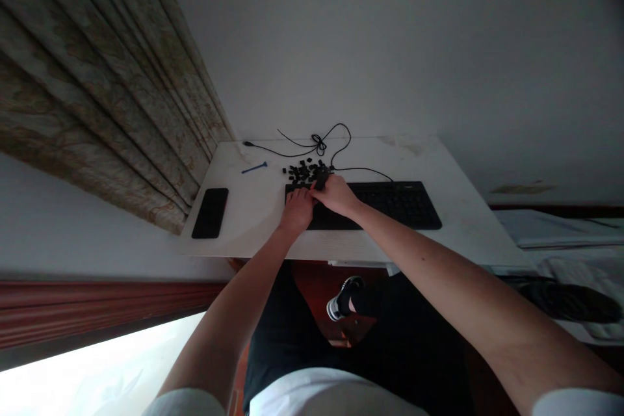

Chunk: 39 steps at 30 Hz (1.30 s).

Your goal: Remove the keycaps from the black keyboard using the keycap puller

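A black keyboard (400,205) lies on the white table, its left end beneath both my hands. My left hand (298,208) rests on that end with its fingers laid over the keys; its thumb is hard to make out. Close beside it, my right hand (338,195) is closed around a small dark tool (322,177), tilted over the keyboard. The tool's exact kind and its tip are too dark to tell. Just behind the keyboard's left part lies a loose heap of black keycaps (301,173).
The keyboard's black cable (348,136) loops behind the keycaps, bundled near the wall. A thin blue tool (254,168) lies at the back left. A black phone (210,213) is on the left side of the white table (253,227). A patterned curtain (121,78) hangs at the left.
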### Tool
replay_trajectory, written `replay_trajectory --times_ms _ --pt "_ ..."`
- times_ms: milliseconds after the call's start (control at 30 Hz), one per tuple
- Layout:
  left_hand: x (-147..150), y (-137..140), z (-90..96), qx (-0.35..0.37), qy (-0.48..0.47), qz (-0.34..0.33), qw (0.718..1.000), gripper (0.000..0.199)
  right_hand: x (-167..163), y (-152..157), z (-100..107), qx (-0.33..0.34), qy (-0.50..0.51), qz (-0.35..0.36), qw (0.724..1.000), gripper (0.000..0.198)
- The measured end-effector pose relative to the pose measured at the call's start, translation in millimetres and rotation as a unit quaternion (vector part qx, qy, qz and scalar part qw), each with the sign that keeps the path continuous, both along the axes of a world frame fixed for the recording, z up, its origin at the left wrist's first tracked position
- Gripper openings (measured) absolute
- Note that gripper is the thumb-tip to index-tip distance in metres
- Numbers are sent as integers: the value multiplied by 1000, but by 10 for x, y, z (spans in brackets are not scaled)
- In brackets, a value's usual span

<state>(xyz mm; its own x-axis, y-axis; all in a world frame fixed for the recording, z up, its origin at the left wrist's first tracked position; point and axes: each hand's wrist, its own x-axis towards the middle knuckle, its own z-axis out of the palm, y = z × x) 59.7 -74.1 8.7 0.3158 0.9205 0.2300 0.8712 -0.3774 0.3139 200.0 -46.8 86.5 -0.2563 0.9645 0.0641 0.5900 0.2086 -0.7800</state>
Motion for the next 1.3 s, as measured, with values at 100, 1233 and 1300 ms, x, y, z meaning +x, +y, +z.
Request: replay_trajectory --times_ms 100,1233,1300 --pt "6 8 -16 3 12 3 1000 20 -6 97 287 15 -5 -7 1000 12" --pt "-48 -31 -9 21 -69 21 997 17 -49 -80 -106 -67 14 -114 991 8" --pt "-55 -21 -15 18 -69 15 997 17 -64 -123 -75 -55 -1 -119 991 11"
